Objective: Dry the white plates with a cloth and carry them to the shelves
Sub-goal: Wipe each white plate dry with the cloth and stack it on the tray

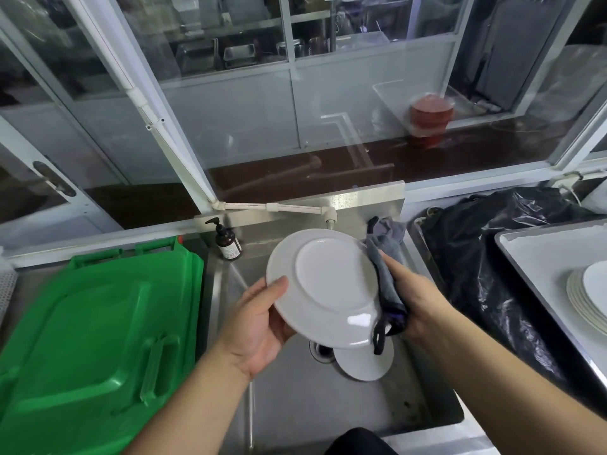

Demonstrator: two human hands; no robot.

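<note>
I hold a white plate [328, 284] tilted over the steel sink [377, 408], its underside facing me. My left hand [259, 326] grips its lower left rim, thumb on the back. My right hand [414, 300] holds a grey cloth [387, 284] wrapped over the plate's right rim. A second white plate [364, 364] lies in the sink beside the drain, partly hidden by the held one. A stack of white plates [588, 297] sits on a tray [538, 257] at the right.
A green bin lid [95, 339] lies left of the sink. A brown soap pump bottle [226, 243] stands at the sink's back left corner. Black plastic bags [476, 257] fill the space right of the sink. Glass panels rise behind.
</note>
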